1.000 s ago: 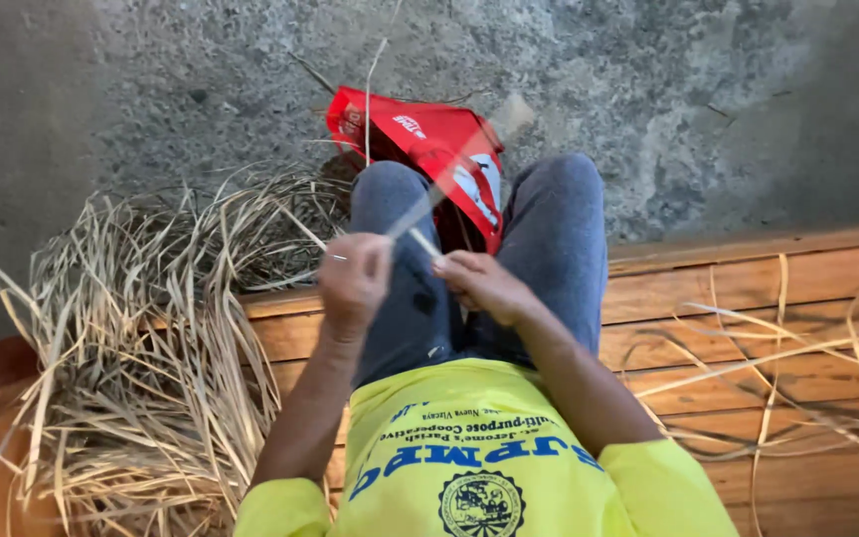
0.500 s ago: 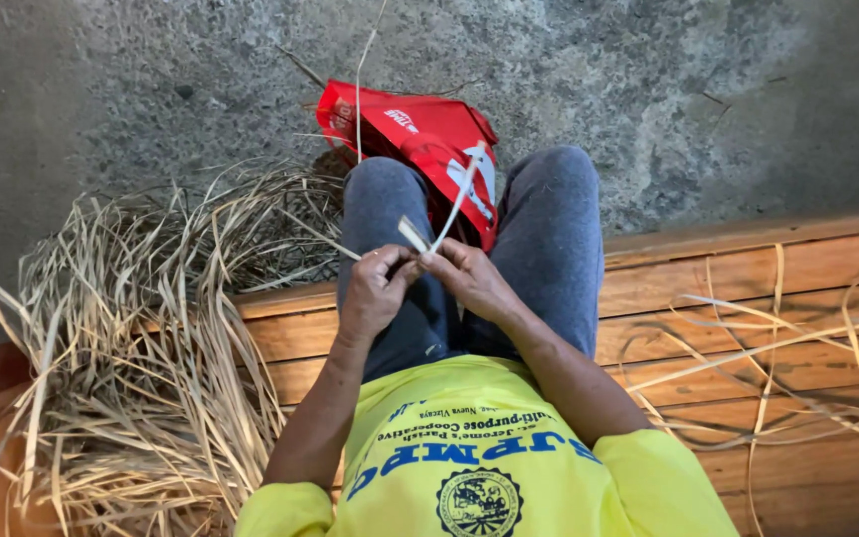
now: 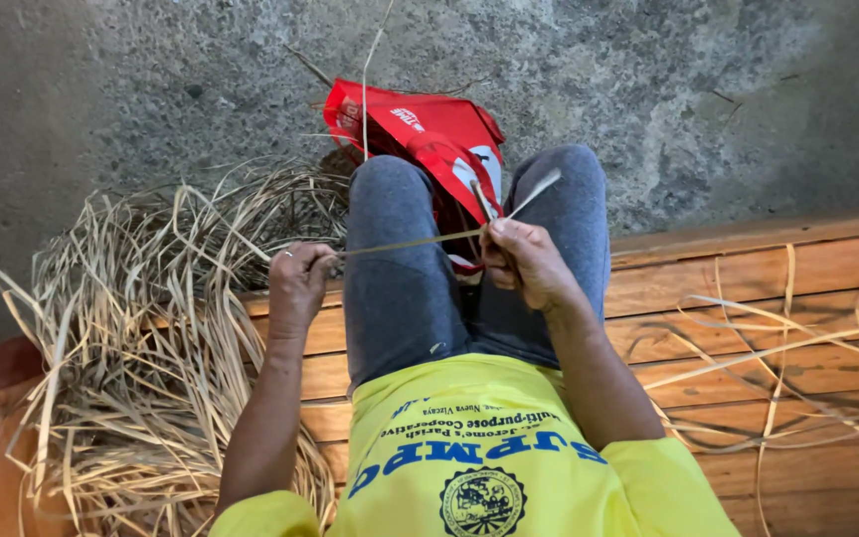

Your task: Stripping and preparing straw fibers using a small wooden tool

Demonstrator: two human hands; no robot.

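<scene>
1. Holding one dry strip (image 3: 405, 243) taut between both hands, over the lap; long axis roughly from 9 to 3 o'clock.
2. Left hand (image 3: 298, 283) closed around the strip's 9 o'clock end, pinched at the fingertips.
3. Right hand (image 3: 527, 264) closed on the 3 o'clock end; thin blade-like piece (image 3: 480, 199) rising from the fist, kind not clear; loose tail running toward 1 o'clock.
4. Both hands level; neither nearer.
5. Red bag (image 3: 429, 134) with white patches at 12 o'clock, on concrete floor (image 3: 648, 70), beyond the knees.
6. Heap of dry strips (image 3: 121, 348) at 9 o'clock; scattered strips on wooden bench (image 3: 748, 298) at 3 o'clock.
</scene>
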